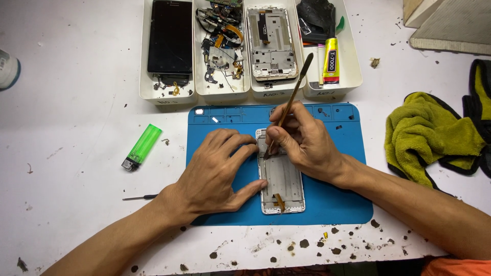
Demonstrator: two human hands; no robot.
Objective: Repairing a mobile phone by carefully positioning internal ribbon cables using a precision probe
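A white, scuffed worktop (pixel 66 102) is seen from above, marked with dark stains and chipped patches along its near edge. Even, bright light is cast across it. Pale stacked boards (pixel 450 23) are noted at the far right corner.

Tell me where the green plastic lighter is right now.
In the head view, the green plastic lighter lies on the white table, left of the blue rubber mat and beyond the person's left hand, below the leftmost white tray.

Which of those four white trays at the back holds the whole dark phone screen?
The leftmost white tray: a black phone screen fills it; the others hold loose parts, a frame, glue.
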